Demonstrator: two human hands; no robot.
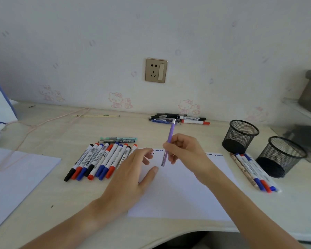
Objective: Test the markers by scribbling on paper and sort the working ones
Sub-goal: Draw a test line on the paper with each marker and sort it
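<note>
My right hand (185, 150) pinches a slim purple pen (169, 141), held nearly upright with its tip just above the white paper (183, 194). Short scribbles run along the paper's top edge (215, 155). My left hand (133, 173) lies flat on the paper's left side, fingers spread and relaxed. A row of several black, red and blue capped markers (99, 161) lies left of the paper. Another small group of markers (255, 171) lies at the paper's right edge.
Two black mesh pen cups (240, 135) (280, 156) stand at the right. A pile of pens (180, 119) lies by the wall under a socket (156, 70). Two teal pens (118, 139) lie above the marker row. More white sheets (16, 177) sit at the left.
</note>
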